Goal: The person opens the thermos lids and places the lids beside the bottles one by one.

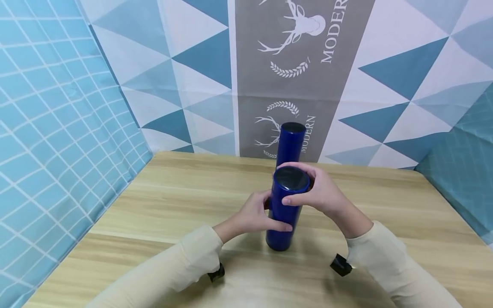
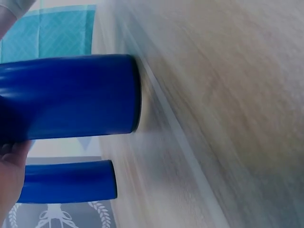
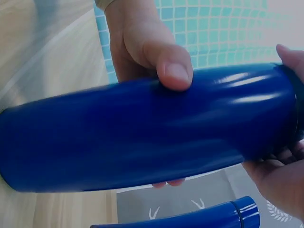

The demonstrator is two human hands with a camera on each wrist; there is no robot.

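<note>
Both hands hold a tall blue cylindrical bottle [image 1: 280, 212] with a glossy black top, nearly upright and leaning slightly. My left hand [image 1: 256, 216] wraps its middle, thumb across the near side. My right hand [image 1: 324, 192] grips it just below the top, thumb in front and fingers round the back. In the left wrist view, the bottle's black-rimmed base [image 2: 136, 95] is right at the tabletop. The right wrist view shows the left thumb [image 3: 175, 73] pressed on the bottle's side. A second, slimmer blue bottle [image 1: 289, 143] stands upright just behind, partly hidden by the right hand.
The wood-grain table [image 1: 185, 196] runs back to a cloth wall [image 1: 204, 72] with triangles and a grey deer-print strip. Blue checked cloth [image 1: 46, 128] hangs at the left, teal cloth [image 1: 466, 171] at the right. Small black wrist cameras [image 1: 341, 265] sit under both cuffs.
</note>
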